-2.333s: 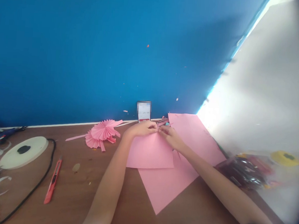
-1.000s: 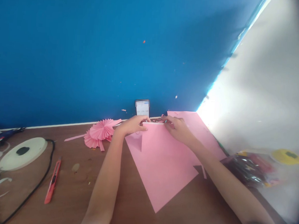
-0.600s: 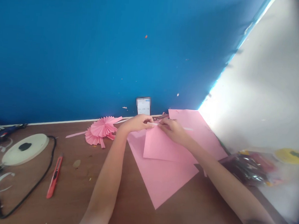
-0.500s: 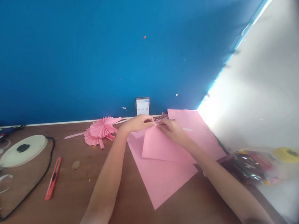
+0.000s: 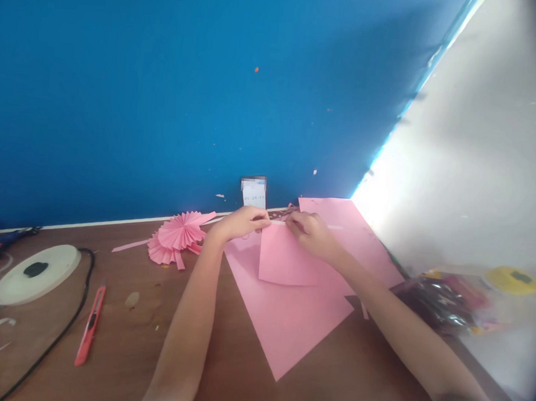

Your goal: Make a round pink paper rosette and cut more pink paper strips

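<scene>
A smaller sheet of pink paper (image 5: 289,259) is raised at its far edge, where a thin white strip (image 5: 278,223) runs along it. My left hand (image 5: 246,222) pinches that sheet at its far left corner. A little to the right, my right hand (image 5: 311,232) has thumb and fingers closed at the same edge; its fingertips partly hide what they grip. Beneath lies a larger pink sheet (image 5: 282,334), one corner pointing toward me. Another pink sheet (image 5: 335,213) extends behind my right hand.
Pleated pink paper fans (image 5: 179,234) lie left of my left arm. Farther left are a red box cutter (image 5: 90,329), a black cable (image 5: 67,318) and a round cream object (image 5: 55,266). A phone (image 5: 254,193) leans on the blue wall. Plastic packets (image 5: 447,302) sit at right.
The smaller sheet has turned slightly, and its near edge now bows. My hands stand a little farther apart at its far edge, showing more of the white strip. The view has shifted slightly.
</scene>
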Tool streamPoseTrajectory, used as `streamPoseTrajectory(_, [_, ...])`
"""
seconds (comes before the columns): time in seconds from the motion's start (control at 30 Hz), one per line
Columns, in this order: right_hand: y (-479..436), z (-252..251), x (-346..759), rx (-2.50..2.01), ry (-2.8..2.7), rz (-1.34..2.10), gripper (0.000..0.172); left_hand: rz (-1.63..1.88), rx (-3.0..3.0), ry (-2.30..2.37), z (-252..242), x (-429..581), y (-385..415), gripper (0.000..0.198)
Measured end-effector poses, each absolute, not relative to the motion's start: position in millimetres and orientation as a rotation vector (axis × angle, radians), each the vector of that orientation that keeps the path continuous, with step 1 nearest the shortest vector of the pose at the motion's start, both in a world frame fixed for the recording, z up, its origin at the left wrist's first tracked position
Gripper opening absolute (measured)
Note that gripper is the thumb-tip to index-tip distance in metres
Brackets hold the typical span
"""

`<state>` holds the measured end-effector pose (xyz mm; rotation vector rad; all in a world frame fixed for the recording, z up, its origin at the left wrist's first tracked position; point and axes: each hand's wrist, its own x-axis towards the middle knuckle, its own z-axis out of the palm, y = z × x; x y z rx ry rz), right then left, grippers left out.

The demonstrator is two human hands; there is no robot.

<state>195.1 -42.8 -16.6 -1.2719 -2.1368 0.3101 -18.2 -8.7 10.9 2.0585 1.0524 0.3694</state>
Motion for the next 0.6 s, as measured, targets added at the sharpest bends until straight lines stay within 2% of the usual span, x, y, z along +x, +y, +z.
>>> streamPoseTrajectory(0.33, [-46, -23, 187, -1.262, -2.118, 0.264, 0.018, 0.422, 2.106, 1.022, 15, -11, -15, 0.031])
streamPoseTrajectory(0.6, [-46, -23, 188, -1.270, -2.104, 0.266, 0.024, 0.427, 2.072, 1.078, 15, -10, -12, 0.032])
